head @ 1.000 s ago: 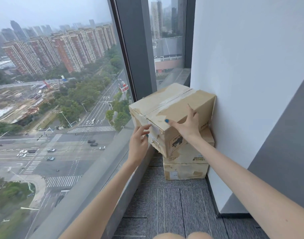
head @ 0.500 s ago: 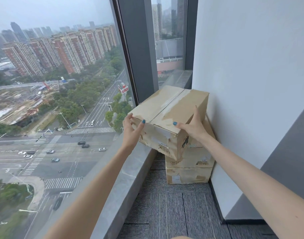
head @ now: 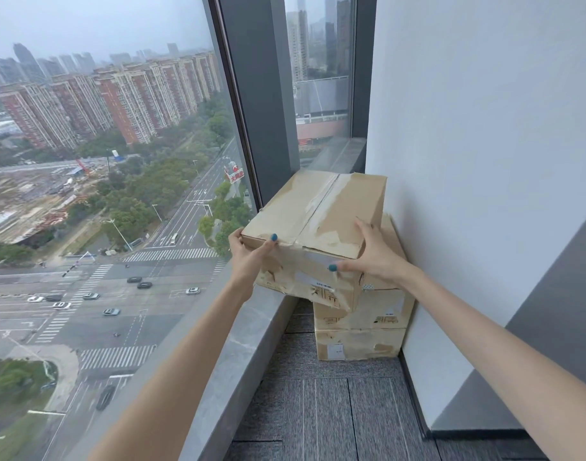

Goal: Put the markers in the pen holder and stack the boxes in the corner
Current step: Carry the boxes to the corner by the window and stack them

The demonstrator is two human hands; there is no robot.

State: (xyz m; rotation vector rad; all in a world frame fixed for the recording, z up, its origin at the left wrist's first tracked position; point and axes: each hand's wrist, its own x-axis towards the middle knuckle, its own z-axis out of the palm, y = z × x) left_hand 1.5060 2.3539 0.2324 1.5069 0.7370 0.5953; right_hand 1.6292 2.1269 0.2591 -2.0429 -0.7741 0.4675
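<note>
Both hands grip 1 top box (head: 321,214): left hand (head: 248,261) at its near-left corner, right hand (head: 373,257) at its near-right. It sits skewed on 2 stacked boxes (head: 368,327) in the corner by the wall (head: 468,128).

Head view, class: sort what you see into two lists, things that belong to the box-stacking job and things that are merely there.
Part of the job:
- top box
- lower boxes
- left hand
- right hand

Merely there:
- window ledge
- window glass
- white wall
- carpet
</note>
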